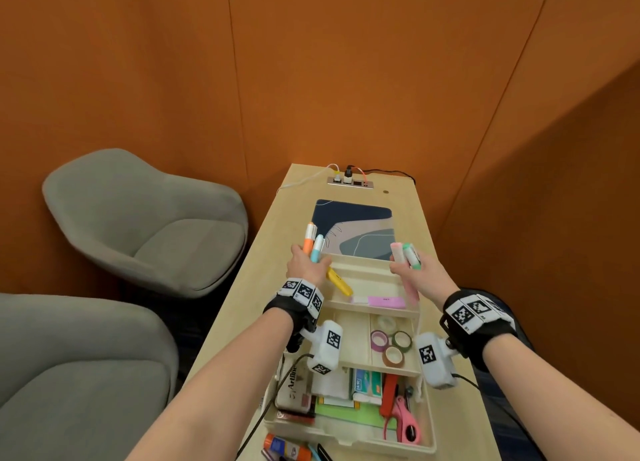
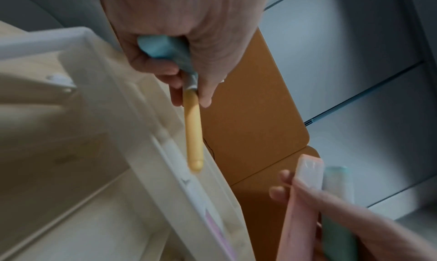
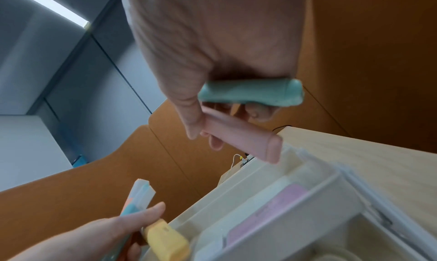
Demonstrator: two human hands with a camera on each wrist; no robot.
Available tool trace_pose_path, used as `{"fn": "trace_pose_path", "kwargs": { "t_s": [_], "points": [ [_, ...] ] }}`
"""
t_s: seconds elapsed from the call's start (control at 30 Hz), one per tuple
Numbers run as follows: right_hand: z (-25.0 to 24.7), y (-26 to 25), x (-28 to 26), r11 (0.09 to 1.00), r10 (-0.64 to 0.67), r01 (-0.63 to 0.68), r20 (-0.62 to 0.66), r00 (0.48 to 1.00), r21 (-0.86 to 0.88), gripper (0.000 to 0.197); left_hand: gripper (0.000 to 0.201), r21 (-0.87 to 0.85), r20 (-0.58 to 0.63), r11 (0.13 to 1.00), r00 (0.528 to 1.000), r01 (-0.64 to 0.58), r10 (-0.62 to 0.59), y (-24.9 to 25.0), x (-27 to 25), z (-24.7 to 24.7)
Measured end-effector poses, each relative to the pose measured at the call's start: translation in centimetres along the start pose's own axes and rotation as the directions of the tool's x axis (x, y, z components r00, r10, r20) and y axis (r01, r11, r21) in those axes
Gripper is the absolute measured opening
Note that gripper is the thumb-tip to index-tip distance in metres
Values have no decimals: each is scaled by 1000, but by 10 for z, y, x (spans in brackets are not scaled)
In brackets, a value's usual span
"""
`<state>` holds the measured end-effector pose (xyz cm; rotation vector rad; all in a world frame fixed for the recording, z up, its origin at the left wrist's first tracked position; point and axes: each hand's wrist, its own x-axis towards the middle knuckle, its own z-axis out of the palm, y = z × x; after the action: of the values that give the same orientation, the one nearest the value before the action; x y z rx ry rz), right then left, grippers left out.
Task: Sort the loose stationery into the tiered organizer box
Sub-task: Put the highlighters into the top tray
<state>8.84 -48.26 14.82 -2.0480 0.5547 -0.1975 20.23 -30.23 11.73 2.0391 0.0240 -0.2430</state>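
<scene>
Both hands raised over the far, top tier (image 1: 360, 270) of the cream tiered organizer box (image 1: 427, 440) on the table (image 1: 408, 225), each gripping highlighters. Left hand (image 1: 306, 264) closed round three: orange highlighter (image 1: 309, 238) and blue highlighter (image 1: 317, 247) pointing up and away, yellow highlighter (image 1: 339, 282) slanting down from under the palm, long axis running diagonally into the tier, its tip low in the tray and perhaps touching the floor, though blur leaves that uncertain. Right hand (image 1: 414, 270) closed round two: green highlighter (image 1: 412, 256) upright above the knuckles, pink highlighter (image 1: 410, 292) hanging below the hand along the tier's right wall. Purple-pink flat item (image 1: 386, 301) already lying crosswise in the same tier, between and just below the two hands. Likely next: yellow highlighter released first, being lowest and nearest the tray, then laid flat along the tier's length. Washi tape rolls (image 1: 391, 344) one tier nearer, scissors (image 1: 407, 422) in the bottom tier.
</scene>
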Motion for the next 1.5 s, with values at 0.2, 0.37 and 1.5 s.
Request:
{"fn": "trace_pose_path", "kwargs": {
  "t_s": [0.2,0.37,1.5],
  "points": [
    [6,0,16,999,16,-16,-23,1000,-28,20,47,181,-26,979,995,-88,95,-10,0,-1],
    [11,-4,25,990,1,0,2,1000,-143,32,39,347,38,920,983,-184,182,-23,0,-9],
    [24,8,19,905,26,15,92,995,-424,26,29,62,228,976,955,-209,190,-20,13,-35]
  ]
}}
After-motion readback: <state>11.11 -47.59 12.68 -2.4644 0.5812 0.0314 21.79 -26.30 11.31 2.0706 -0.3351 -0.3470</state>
